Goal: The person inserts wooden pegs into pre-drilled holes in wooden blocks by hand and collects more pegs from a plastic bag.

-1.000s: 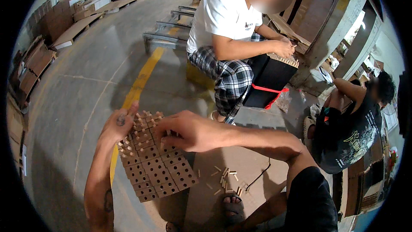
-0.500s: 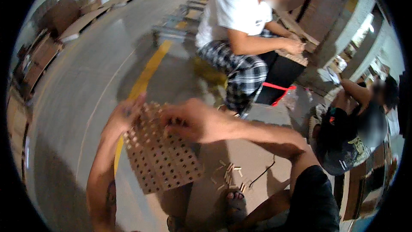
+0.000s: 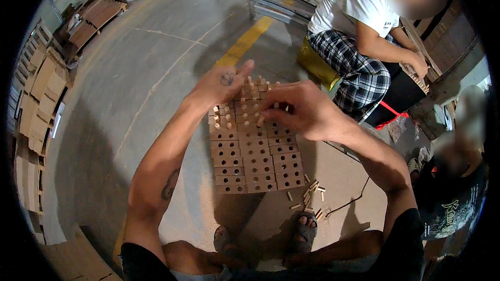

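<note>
"Two hands are at the block (image 3: 253, 152). How does the right hand (image 3: 304, 110) grip?"

"Narrowly: thumb and fingers curl close together over the pegs (image 3: 229, 125). Whether one is pinched between them, I cannot tell. One peg stands just under the fingertips."

"And the left hand (image 3: 221, 83)?"

"Back upward, left of that grip, at the block's far left corner, thumb stretched out. Its fingers are hidden, so I cannot tell how firmly it holds."

"What does the block contain?"

"Rows of round holes. Below the grip and left of it, pegs fill them; on the body side of the grip, the holes show dark."

"Which way does it run?"

"Its long axis goes from just beyond the grip back toward the person's feet (image 3: 306, 224). Its pegs stand on end, some slightly tilted."

"Materials?"

"Brown, board-like pieces, flat-topped, set close in three columns with uneven edges. The pegs are slim, pale cylinders, wood by the look."

"Farther out?"

"Nearer the body and right of the grip, loose pegs (image 3: 307, 199) lie at mixed angles on a cardboard sheet (image 3: 338, 182). Well off to the far right, a co-worker's hand (image 3: 418, 66) is at the top of a black box (image 3: 403, 86) with a red strap (image 3: 391, 109)."
</note>
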